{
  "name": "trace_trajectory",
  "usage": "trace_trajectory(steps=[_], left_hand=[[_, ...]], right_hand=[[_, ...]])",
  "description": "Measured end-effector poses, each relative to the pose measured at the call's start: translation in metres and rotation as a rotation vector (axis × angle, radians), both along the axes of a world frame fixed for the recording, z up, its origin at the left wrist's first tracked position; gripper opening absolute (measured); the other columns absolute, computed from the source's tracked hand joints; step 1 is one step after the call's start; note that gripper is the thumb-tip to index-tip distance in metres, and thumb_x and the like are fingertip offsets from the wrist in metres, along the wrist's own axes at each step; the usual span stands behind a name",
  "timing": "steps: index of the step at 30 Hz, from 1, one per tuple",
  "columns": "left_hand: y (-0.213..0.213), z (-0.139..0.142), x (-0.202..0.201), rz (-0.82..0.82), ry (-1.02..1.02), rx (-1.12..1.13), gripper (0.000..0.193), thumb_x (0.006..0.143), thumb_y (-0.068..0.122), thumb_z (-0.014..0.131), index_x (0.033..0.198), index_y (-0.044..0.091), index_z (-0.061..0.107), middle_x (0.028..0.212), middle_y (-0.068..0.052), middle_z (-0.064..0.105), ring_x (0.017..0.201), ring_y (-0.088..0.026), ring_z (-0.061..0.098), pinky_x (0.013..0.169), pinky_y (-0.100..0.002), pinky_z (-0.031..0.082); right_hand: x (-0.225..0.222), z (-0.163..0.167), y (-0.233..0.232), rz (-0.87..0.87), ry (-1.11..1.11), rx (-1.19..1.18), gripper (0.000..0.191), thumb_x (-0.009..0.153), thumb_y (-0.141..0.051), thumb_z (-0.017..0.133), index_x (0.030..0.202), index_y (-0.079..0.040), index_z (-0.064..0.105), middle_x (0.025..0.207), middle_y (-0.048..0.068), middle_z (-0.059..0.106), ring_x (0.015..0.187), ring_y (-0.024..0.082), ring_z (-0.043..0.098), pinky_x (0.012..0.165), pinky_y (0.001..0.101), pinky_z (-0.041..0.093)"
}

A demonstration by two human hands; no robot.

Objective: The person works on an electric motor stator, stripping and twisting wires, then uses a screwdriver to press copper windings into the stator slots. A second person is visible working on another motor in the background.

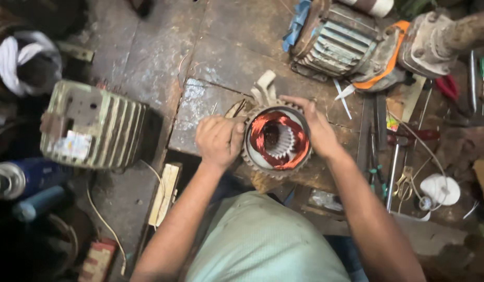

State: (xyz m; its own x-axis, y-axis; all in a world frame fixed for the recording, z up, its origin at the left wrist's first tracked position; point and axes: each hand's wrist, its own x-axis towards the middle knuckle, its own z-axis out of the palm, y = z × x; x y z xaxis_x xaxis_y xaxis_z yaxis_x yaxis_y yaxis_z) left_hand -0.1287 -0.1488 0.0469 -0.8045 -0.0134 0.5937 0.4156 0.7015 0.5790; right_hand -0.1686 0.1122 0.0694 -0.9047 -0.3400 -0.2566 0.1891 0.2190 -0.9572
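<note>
Head view: a motor stator (277, 140) was seen stood on end near the front edge of the bench (210, 62), bore facing up, so the copper windings (263, 137) lay exposed to the camera. The left hand (219, 140) was closed in a fist against the stator's left rim, fingers curled; whether a tool or a wire was gripped inside could not be told. The right hand (316, 128) was laid open along the right rim, fingers spread over the housing, apparently to brace it against turning. Pale insulation strips (264, 86) stuck out just behind the stator.

A ribbed green motor housing (93, 125) was lying on its side well to the left, with a pale, worn rectangular label (72, 145) on its near face. A second ribbed motor (338, 42) sat behind, an orange strap (380, 70) around its end. Hand tools (396, 162) were spread flat to the right, within reach, beside a white tape roll (440, 189). A blue cylinder (27, 177) lay at far left.
</note>
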Motion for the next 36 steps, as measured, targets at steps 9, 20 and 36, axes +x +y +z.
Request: trace_trajectory(steps=[9,20,36], left_hand=[[0.028,0.096,-0.050,-0.383,-0.180,0.043,0.053,0.115,0.048,0.043,0.153,0.012,0.049,0.155,-0.012,0.056,0.150,-0.029,0.042,0.128,-0.051,0.017],[0.096,0.092,-0.048,-0.434,-0.080,0.067,0.058,0.110,0.060,0.042,0.144,0.015,0.054,0.164,-0.021,0.036,0.154,-0.038,0.026,0.129,-0.051,0.022],[0.071,0.090,0.012,-0.660,-0.148,-0.677,0.038,0.075,0.023,0.069,0.111,0.010,0.069,0.123,-0.006,0.069,0.137,-0.027,0.052,0.115,-0.048,0.038]], right_hand=[[0.074,-0.012,0.005,-0.477,0.169,0.061,0.076,0.109,-0.061,0.030,0.150,0.001,0.045,0.149,0.017,0.054,0.139,0.023,0.051,0.119,0.0369,0.037],[0.077,-0.012,0.013,-0.453,0.177,-0.020,0.063,0.113,-0.045,0.026,0.153,0.001,0.042,0.153,0.019,0.052,0.143,0.028,0.048,0.121,0.0387,0.035],[0.159,-0.012,0.279,-0.640,0.388,1.041,0.028,0.106,-0.022,0.059,0.126,-0.003,0.065,0.122,0.021,0.067,0.113,0.042,0.065,0.098,0.0479,0.052]])
